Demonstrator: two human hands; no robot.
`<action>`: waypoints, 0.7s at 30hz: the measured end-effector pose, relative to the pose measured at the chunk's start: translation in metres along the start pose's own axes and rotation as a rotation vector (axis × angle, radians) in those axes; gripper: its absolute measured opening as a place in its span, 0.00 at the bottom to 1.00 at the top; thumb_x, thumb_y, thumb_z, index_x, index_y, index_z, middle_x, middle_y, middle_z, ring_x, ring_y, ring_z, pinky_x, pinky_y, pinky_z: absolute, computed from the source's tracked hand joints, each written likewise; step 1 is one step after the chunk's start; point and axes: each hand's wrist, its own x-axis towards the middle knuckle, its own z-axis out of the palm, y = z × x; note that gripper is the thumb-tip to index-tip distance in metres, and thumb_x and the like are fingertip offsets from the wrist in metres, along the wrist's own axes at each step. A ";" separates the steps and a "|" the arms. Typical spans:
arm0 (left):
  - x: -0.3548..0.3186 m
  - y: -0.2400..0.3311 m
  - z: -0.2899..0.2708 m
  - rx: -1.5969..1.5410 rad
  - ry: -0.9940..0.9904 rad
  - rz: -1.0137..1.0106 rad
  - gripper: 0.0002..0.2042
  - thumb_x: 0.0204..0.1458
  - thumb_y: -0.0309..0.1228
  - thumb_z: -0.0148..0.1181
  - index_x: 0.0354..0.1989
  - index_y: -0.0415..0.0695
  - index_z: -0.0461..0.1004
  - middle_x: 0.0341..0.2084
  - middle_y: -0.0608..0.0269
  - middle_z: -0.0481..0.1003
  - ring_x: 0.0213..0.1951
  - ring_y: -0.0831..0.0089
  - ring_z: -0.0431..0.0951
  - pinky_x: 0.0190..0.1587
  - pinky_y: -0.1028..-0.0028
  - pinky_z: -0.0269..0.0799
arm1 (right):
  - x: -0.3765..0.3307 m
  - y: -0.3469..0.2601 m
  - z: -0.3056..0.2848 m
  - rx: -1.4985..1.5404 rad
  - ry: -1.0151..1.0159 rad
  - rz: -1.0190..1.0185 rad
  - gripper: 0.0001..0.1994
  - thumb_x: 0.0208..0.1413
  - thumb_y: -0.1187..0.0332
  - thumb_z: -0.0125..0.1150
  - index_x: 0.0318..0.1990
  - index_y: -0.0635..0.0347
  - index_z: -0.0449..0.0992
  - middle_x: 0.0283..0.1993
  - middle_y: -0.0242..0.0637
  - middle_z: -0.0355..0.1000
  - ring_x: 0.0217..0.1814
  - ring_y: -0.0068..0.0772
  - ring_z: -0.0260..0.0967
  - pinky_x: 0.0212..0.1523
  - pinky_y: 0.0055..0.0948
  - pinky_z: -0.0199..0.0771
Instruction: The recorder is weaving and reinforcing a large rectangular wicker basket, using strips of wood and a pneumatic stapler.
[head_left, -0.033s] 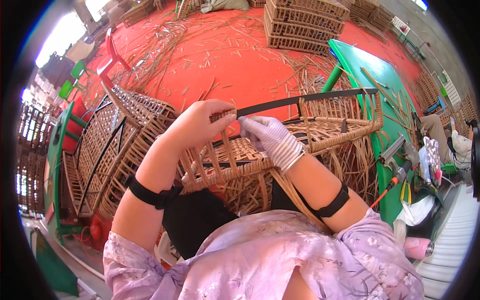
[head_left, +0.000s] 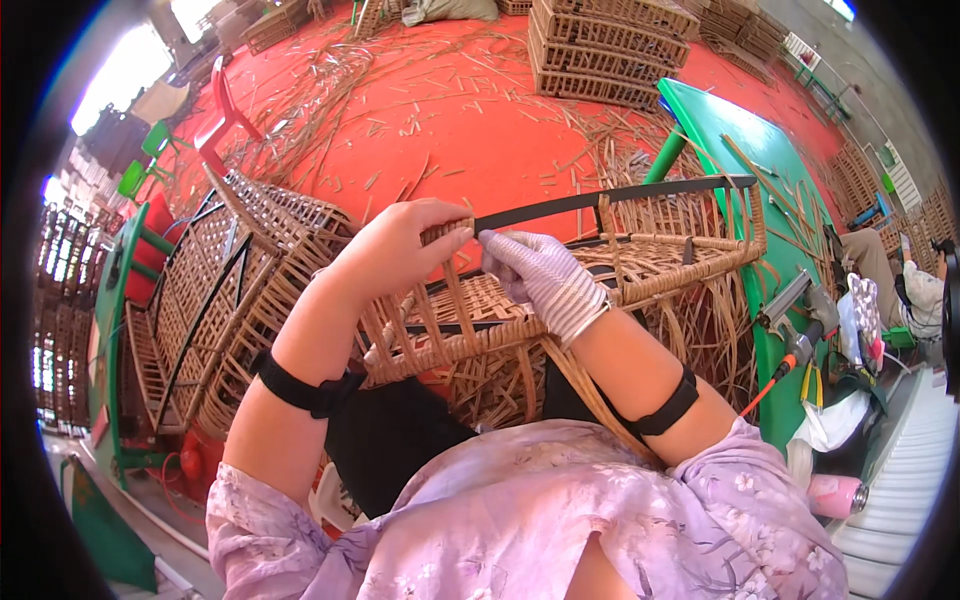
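A partly woven wicker basket [head_left: 480, 345] lies tilted across my lap, its brown canes spaced along the sides. Along its far edge runs a flat black frame strip [head_left: 560, 208], bare to the right and wrapped with cane near my left hand. My bare left hand [head_left: 405, 240] is closed over that wrapped part, thumb below and fingers on top. Just to its right, my right hand [head_left: 540, 275], in a thin white striped glove, has its fingers pinched together at the rim. Whether a cane end is between those fingers is hidden. Long loose canes [head_left: 590, 395] hang beside my right forearm.
Another wicker basket [head_left: 235, 300] leans at left by a green table [head_left: 115, 330]. A green table [head_left: 740, 130] at right holds cane strips and a corded tool [head_left: 795, 350]. Stacked baskets [head_left: 605, 55], a red chair [head_left: 225, 120] and scattered scraps are beyond. Someone sits far right.
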 end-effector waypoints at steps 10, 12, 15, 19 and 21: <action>0.002 0.025 0.010 0.349 0.053 0.175 0.17 0.50 0.31 0.58 0.49 0.40 0.73 0.38 0.49 0.77 0.41 0.50 0.77 0.45 0.60 0.73 | -0.003 0.004 0.009 0.161 0.029 -0.094 0.16 0.62 0.55 0.57 0.29 0.58 0.73 0.20 0.22 0.62 0.16 0.13 0.53 0.16 0.15 0.50; 0.009 0.030 0.012 0.477 0.049 0.140 0.17 0.49 0.32 0.58 0.47 0.40 0.74 0.37 0.49 0.77 0.40 0.51 0.77 0.44 0.60 0.73 | -0.004 0.004 0.007 0.088 0.040 -0.160 0.17 0.62 0.55 0.56 0.28 0.59 0.74 0.20 0.23 0.63 0.18 0.13 0.56 0.19 0.17 0.54; 0.015 0.032 0.013 0.627 -0.068 0.039 0.14 0.51 0.32 0.56 0.45 0.41 0.74 0.35 0.50 0.77 0.40 0.52 0.77 0.42 0.60 0.73 | -0.007 -0.002 0.004 -0.136 0.071 -0.271 0.22 0.63 0.54 0.53 0.25 0.63 0.75 0.21 0.28 0.68 0.27 0.17 0.62 0.32 0.23 0.65; 0.020 0.022 0.013 0.571 0.034 0.135 0.15 0.59 0.39 0.49 0.35 0.40 0.76 0.26 0.50 0.76 0.33 0.52 0.78 0.38 0.58 0.73 | -0.025 -0.017 -0.002 -0.220 0.061 -0.344 0.21 0.62 0.55 0.55 0.24 0.64 0.76 0.22 0.29 0.70 0.28 0.17 0.64 0.34 0.23 0.67; 0.027 0.020 0.008 0.470 -0.010 0.059 0.22 0.62 0.44 0.46 0.28 0.38 0.76 0.19 0.47 0.73 0.26 0.54 0.76 0.34 0.60 0.72 | -0.033 -0.018 -0.008 -0.217 0.085 -0.361 0.21 0.62 0.55 0.55 0.24 0.64 0.76 0.22 0.29 0.70 0.29 0.17 0.65 0.35 0.23 0.67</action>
